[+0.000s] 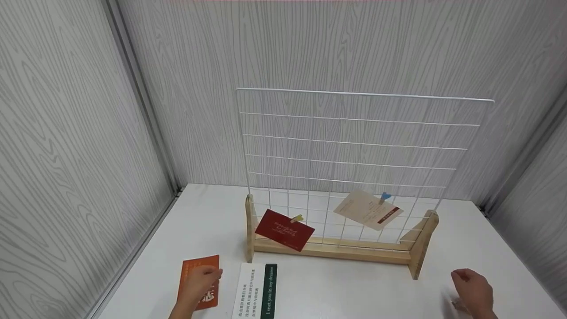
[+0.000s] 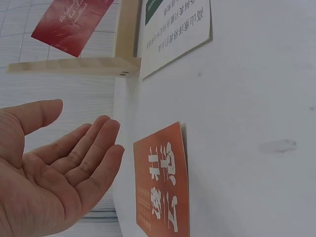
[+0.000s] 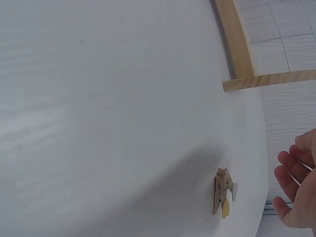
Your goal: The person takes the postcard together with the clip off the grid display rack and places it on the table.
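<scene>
My left hand (image 1: 198, 283) hovers over an orange card (image 2: 165, 182) with white Chinese characters, which lies on the table. In the left wrist view its fingers are relaxed and bent a little, with an empty palm. Just right of it lies a white card with a dark green strip (image 1: 254, 290). On the far right, my right hand (image 1: 475, 290) is raised above a few small wooden clothespins (image 3: 222, 190), one with a yellow decoration. Its fingers curl loosely around nothing.
A white wire grid (image 1: 354, 144) stands in a wooden base (image 1: 332, 253) at the back. A yellow-topped clip (image 1: 297, 218) holds a red card (image 1: 281, 232) on it; a blue-topped clip (image 1: 384, 197) holds a cream card (image 1: 361, 210). Grey wood-patterned panels (image 1: 57, 133) surround the table.
</scene>
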A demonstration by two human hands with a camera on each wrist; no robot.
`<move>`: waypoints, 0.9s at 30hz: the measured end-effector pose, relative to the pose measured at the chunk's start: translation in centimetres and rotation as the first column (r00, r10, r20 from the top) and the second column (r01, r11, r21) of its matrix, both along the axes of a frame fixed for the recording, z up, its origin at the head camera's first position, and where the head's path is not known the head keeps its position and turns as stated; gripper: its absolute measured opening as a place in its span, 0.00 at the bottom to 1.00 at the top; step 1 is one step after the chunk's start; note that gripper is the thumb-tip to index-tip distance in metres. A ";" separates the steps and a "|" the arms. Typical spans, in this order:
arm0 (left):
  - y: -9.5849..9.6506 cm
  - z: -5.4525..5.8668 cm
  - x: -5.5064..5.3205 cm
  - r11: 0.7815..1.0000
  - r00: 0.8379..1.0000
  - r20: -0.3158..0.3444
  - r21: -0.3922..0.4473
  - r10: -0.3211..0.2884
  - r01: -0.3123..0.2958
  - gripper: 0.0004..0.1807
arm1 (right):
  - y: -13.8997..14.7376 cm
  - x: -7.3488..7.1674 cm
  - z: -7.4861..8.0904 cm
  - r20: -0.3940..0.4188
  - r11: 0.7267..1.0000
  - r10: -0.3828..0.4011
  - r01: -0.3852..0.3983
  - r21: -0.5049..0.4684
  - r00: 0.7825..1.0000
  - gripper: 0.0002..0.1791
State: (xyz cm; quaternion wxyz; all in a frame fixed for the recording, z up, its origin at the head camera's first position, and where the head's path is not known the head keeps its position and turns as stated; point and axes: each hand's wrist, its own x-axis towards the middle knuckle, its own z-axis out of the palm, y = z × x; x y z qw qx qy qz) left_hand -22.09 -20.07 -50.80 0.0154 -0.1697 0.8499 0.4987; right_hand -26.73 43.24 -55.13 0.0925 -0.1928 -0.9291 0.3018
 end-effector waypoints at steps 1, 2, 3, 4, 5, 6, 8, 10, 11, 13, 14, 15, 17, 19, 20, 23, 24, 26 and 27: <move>0.1 0.0 -0.1 1.000 1.000 0.003 0.010 0.006 -0.006 0.14 | -0.3 0.0 0.2 0.001 1.000 -0.011 0.011 -0.008 1.000 0.19; 0.2 0.1 -0.2 1.000 1.000 0.007 0.023 0.013 -0.013 0.13 | -0.8 0.0 0.7 0.006 1.000 -0.007 0.007 -0.029 1.000 0.19; 0.4 0.1 -0.3 0.999 1.000 0.008 0.029 0.018 -0.018 0.13 | -1.3 0.3 1.3 0.004 0.999 0.002 -0.002 -0.044 1.000 0.19; 0.5 0.1 -0.4 0.999 1.000 0.008 0.036 0.023 -0.024 0.13 | -2.0 0.6 2.1 -0.001 0.998 0.011 -0.011 -0.055 1.000 0.19; 0.7 0.2 -0.5 0.999 1.000 0.010 0.046 0.027 -0.027 0.13 | -2.7 0.9 2.7 -0.016 0.999 0.022 -0.022 -0.046 1.000 0.18; 0.8 0.2 -0.7 0.999 1.000 0.008 0.047 0.026 -0.026 0.14 | -3.3 1.2 3.4 -0.031 0.998 0.042 -0.044 -0.050 0.999 0.18; 1.1 0.3 -0.9 0.998 1.000 -0.003 0.056 0.026 -0.026 0.15 | -4.4 1.6 4.5 -0.048 0.995 0.078 -0.081 -0.054 0.996 0.19; 1.4 0.5 -1.1 0.997 0.999 -0.039 0.069 0.022 -0.020 0.17 | -5.3 1.9 5.1 -0.072 0.994 0.097 -0.100 -0.041 0.993 0.17; 1.6 0.6 -1.2 0.997 0.998 -0.061 0.071 0.021 -0.016 0.17 | -5.6 1.9 5.2 -0.079 0.993 0.105 -0.108 -0.040 0.991 0.17; 2.1 0.8 -1.3 0.997 0.995 -0.104 0.081 0.010 -0.001 0.17 | -6.2 1.7 5.3 -0.105 0.992 0.120 -0.124 -0.030 0.987 0.15; 2.3 0.9 -1.3 0.996 0.992 -0.128 0.090 0.000 0.012 0.17 | -6.4 1.6 5.2 -0.119 0.991 0.128 -0.132 -0.023 0.985 0.14; 2.6 0.9 -1.4 0.995 0.990 -0.141 0.095 -0.007 0.020 0.16 | -6.6 1.5 5.1 -0.141 0.990 0.140 -0.144 -0.014 0.980 0.14; 3.0 1.0 -1.5 0.995 0.989 -0.148 0.098 -0.021 0.036 0.16 | -7.0 1.3 5.0 -0.163 0.987 0.157 -0.160 -0.005 0.974 0.14; 3.4 1.0 -1.7 0.992 0.989 -0.146 0.114 -0.030 0.047 0.17 | -7.5 1.1 4.8 -0.178 0.985 0.172 -0.175 -0.003 0.969 0.13; 3.6 1.0 -1.8 0.992 0.989 -0.145 0.113 -0.033 0.050 0.17 | -7.8 0.9 4.8 -0.183 0.983 0.178 -0.182 -0.008 0.967 0.13; 4.2 1.0 -2.2 0.990 0.988 -0.148 0.128 -0.038 0.057 0.17 | -8.8 0.7 4.8 -0.181 0.979 0.193 -0.202 -0.030 0.964 0.12; 4.4 0.9 -2.3 0.990 0.987 -0.157 0.128 -0.037 0.057 0.17 | -9.2 0.6 4.8 -0.178 0.977 0.198 -0.209 -0.043 0.964 0.13; 4.9 1.0 -2.3 0.991 0.983 -0.181 0.117 -0.036 0.058 0.17 | -9.9 0.5 4.8 -0.171 0.974 0.203 -0.217 -0.066 0.964 0.13; 5.0 0.7 -2.6 0.992 0.979 -0.198 0.106 -0.042 0.064 0.16 | -10.3 0.5 4.7 -0.172 0.972 0.205 -0.221 -0.075 0.963 0.13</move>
